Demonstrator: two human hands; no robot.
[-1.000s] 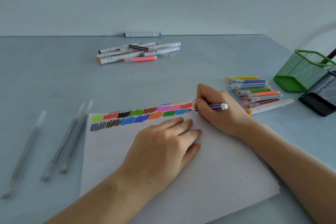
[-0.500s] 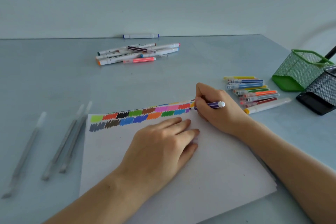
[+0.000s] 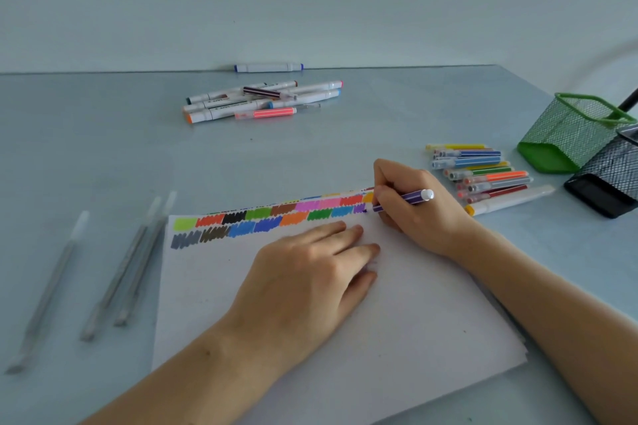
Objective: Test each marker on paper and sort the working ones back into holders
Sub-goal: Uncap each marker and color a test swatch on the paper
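Nearest, the left hand [image 3: 303, 272] lies flat, fingers straight, pinning the white paper sheet [image 3: 397, 321]. Beyond, the right hand [image 3: 414, 210] pinches a purple striped marker [image 3: 404, 199], tip at the second swatch row's right end. Testing is under way; purple ink shows. Next, presumably, capping it and sorting toward the green mesh holder [image 3: 569, 134], far right.

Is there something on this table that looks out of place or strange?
Yes. The green holder and black holder at the right both lean tilted, not upright. One blue-capped marker lies alone against the wall, apart from the far pile.
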